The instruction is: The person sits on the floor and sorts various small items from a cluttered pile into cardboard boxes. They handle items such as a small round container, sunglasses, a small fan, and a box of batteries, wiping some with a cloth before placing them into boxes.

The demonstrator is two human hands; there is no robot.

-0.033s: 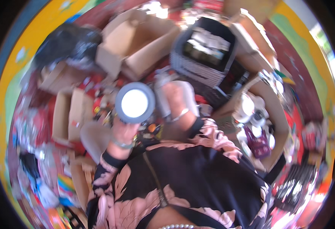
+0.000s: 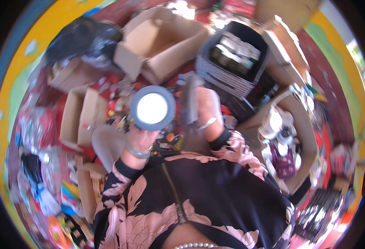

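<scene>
Left hand (image 2: pixel 139 141) gripping grey-rimmed white disc (image 2: pixel 152 108) left of centre, fingertips hiding behind; right hand (image 2: pixel 206 104) touching blurred grey item (image 2: pixel 188 101) (finger opening, hold: cannot tell); grey basket (image 2: pixel 222 79) standing farther right.

The left fingers (image 2: pixel 143 136) hold 1 grey-rimmed, bright white disc (image 2: pixel 151 108).

Just right of the grey-rimmed disc (image 2: pixel 135 108) lies a narrow gap, ending at a blurred greyish thing (image 2: pixel 189 101) by the right grip (image 2: pixel 207 106). Beyond the disc, a large cardboard box (image 2: pixel 176 56) bars passage, though its top is open. Beyond-right, a loaded woven basket (image 2: pixel 219 79) blocks; leftward, low clutter (image 2: pixel 116 106) precedes a smaller box (image 2: pixel 92 118).
</scene>
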